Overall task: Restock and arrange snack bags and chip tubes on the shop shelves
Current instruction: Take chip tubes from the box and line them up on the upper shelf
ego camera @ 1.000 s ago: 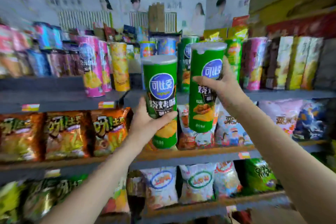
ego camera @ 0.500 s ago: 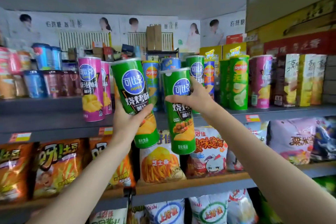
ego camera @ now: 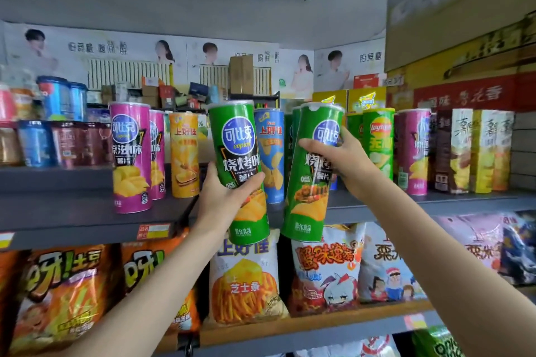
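Since the earlier frame both green tubes have come up and in toward the upper shelf (ego camera: 87, 211), and their tops now sit level with the tubes standing there. The left hand (ego camera: 223, 200) grips the left green tube (ego camera: 239, 165) low on its body, thumb wrapped across the front and the fingers curled behind it, out of sight; the tube leans slightly, its base hanging just in front of the shelf lip and above the white snack bag (ego camera: 246, 281) on the shelf below. The right hand (ego camera: 345, 162) holds the right green tube (ego camera: 311, 171) near mid-height, fingers curled round the label, the tube tilted with its top leaning right and its base likewise off the shelf. Neither tube rests on anything yet. The gap they are aimed at is narrow: a blue tube (ego camera: 271, 153) stands just behind and between them, an orange tube (ego camera: 184, 153) to the left, a green Lay's tube (ego camera: 378, 148) to the right. The likely risk is a tilted base catching the shelf edge, or a leaning top nudging the blue tube and toppling it into its neighbours. The low grip on the left tube probably leaves its top free to swing, and setting down both at once leaves no spare hand to steady anything that tips.
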`<state>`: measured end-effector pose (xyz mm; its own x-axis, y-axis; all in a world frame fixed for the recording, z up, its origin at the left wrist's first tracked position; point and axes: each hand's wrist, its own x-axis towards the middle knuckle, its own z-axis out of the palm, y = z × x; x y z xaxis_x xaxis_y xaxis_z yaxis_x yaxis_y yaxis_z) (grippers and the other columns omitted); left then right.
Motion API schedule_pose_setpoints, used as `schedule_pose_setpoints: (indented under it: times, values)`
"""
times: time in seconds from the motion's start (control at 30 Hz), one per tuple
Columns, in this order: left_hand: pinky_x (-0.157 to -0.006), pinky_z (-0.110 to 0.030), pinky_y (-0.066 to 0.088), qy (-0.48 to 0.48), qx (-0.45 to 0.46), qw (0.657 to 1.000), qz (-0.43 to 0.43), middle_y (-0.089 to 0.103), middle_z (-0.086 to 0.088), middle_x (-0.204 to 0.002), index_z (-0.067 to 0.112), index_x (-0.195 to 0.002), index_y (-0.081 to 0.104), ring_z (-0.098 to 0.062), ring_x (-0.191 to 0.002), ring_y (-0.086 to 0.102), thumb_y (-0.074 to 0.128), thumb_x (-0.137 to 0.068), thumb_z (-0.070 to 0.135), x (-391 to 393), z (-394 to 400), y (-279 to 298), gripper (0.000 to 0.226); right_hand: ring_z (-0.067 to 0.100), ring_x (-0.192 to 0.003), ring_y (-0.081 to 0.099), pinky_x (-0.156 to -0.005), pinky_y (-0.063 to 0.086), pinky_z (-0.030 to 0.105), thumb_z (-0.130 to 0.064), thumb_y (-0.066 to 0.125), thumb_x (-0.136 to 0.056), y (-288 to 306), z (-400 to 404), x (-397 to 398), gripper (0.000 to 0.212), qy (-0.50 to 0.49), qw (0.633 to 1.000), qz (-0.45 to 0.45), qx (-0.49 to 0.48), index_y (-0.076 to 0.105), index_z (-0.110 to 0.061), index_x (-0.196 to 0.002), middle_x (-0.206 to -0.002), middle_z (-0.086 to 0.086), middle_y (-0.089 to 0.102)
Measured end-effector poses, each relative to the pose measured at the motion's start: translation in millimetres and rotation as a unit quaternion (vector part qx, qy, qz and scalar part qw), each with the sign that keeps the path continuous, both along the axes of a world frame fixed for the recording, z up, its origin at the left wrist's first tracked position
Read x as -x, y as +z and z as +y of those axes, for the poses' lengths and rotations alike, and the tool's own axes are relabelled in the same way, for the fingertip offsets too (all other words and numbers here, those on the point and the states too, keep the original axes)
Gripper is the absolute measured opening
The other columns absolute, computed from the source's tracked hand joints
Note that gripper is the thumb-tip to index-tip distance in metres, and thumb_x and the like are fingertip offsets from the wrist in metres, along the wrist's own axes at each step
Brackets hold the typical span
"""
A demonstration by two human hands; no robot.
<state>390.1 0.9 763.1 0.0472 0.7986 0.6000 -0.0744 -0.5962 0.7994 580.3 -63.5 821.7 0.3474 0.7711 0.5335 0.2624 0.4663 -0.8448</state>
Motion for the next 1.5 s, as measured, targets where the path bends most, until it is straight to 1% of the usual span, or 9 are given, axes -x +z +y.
schedule_pose_setpoints:
  times: [0.1, 0.2, 0.3, 0.5, 0.63, 0.83, 1.0, 1.1, 1.5]
  values:
    - [-0.083, -0.032, 0.049, -0.014, 0.001, 1.0, 0.006, 0.062, 0.02, -0.097, 0.038, -0.094, 0.051, -0.006, -0.092, 0.061, 0.078, -0.044, 0.054, 1, 3, 3, 0.059, 0.023, -0.096, 0.067, -0.087, 0.054, 0.043, -0.048, 0.089, -0.039, 0, 6, 6, 0.106, -0.017, 0.999, -0.027, 0.013, 0.043, -0.014, -0.127, -0.11, 0.007, 0.066]
    - [-0.082, -0.028, 0.049, -0.017, -0.022, 1.0, -0.006, 0.062, 0.021, -0.098, 0.036, -0.102, 0.051, 0.001, -0.091, 0.059, 0.083, -0.064, 0.038, 8, 3, 5, 0.049, 0.019, -0.083, 0.068, -0.07, 0.058, 0.031, -0.042, 0.085, -0.055, 4, 9, 19, 0.071, -0.011, 0.998, -0.064, 0.001, 0.055, -0.011, -0.112, -0.099, 0.004, 0.07]
    - [-0.068, -0.007, 0.045, -0.005, -0.049, 0.998, -0.025, 0.058, 0.027, -0.093, 0.033, -0.113, 0.047, 0.017, -0.079, 0.056, 0.074, -0.074, 0.028, 22, 2, 4, 0.047, 0.016, -0.081, 0.07, -0.079, 0.058, 0.035, -0.04, 0.081, -0.063, 12, 14, 42, 0.048, -0.001, 0.994, -0.106, -0.01, 0.062, -0.014, -0.098, -0.092, 0.003, 0.072]
    - [-0.07, 0.001, 0.04, 0.072, -0.1, 0.992, -0.041, 0.056, 0.033, -0.099, 0.044, -0.113, 0.043, 0.026, -0.086, 0.051, 0.075, -0.063, 0.058, 78, 9, 14, 0.061, 0.021, -0.087, 0.068, -0.083, 0.055, 0.046, -0.063, 0.079, -0.044, 26, 40, 107, 0.073, -0.016, 0.988, -0.151, -0.038, 0.061, -0.015, -0.096, -0.093, 0.004, 0.071]
    - [-0.068, 0.004, 0.037, 0.129, -0.132, 0.981, -0.06, 0.054, 0.033, -0.097, 0.038, -0.115, 0.043, 0.027, -0.084, 0.05, 0.074, -0.062, 0.049, 127, 19, 29, 0.062, 0.016, -0.09, 0.067, -0.087, 0.054, 0.04, -0.04, 0.084, -0.061, 32, 58, 151, 0.059, 0.033, 0.991, -0.115, -0.056, 0.057, -0.013, -0.106, -0.099, 0.003, 0.069]
    - [-0.089, -0.029, 0.048, 0.18, -0.108, 0.972, -0.109, 0.059, 0.021, -0.104, 0.033, -0.117, 0.045, -0.001, -0.099, 0.06, 0.077, -0.072, 0.036, 217, 55, 42, 0.055, 0.015, -0.1, 0.063, -0.09, 0.053, 0.032, -0.037, 0.085, -0.06, 55, 95, 239, 0.108, 0.093, 0.981, -0.128, -0.109, 0.017, -0.024, -0.143, -0.118, 0.003, 0.057]
    - [-0.088, -0.048, 0.051, 0.223, -0.03, 0.97, -0.093, 0.064, 0.009, -0.101, 0.034, -0.109, 0.046, -0.019, -0.097, 0.062, 0.081, -0.061, 0.046, 290, 114, 41, 0.06, 0.024, -0.096, 0.062, -0.089, 0.05, 0.038, -0.035, 0.081, -0.067, 75, 135, 318, 0.096, -0.01, 0.951, -0.273, -0.143, 0.02, -0.021, -0.14, -0.108, 0.005, 0.06]
    - [-0.091, -0.053, 0.048, 0.235, 0.038, 0.968, -0.078, 0.064, 0.005, -0.112, 0.035, -0.12, 0.046, -0.025, -0.104, 0.061, 0.076, -0.039, 0.063, 316, 150, 34, 0.091, 0.028, -0.096, 0.062, -0.08, 0.052, 0.04, -0.043, 0.079, -0.068, 72, 166, 355, 0.095, -0.117, 0.927, -0.335, -0.122, 0.021, -0.012, -0.137, -0.111, 0.009, 0.061]
    - [-0.094, -0.049, 0.046, 0.129, 0.076, 0.989, -0.017, 0.061, 0.001, -0.116, 0.037, -0.116, 0.044, -0.025, -0.109, 0.058, 0.074, -0.035, 0.062, 332, 209, 21, 0.09, 0.036, -0.108, 0.057, -0.076, 0.049, 0.035, -0.04, 0.072, -0.078, 49, 261, 398, 0.092, -0.308, 0.821, -0.477, 0.058, 0.014, -0.006, -0.14, -0.14, 0.024, 0.031]
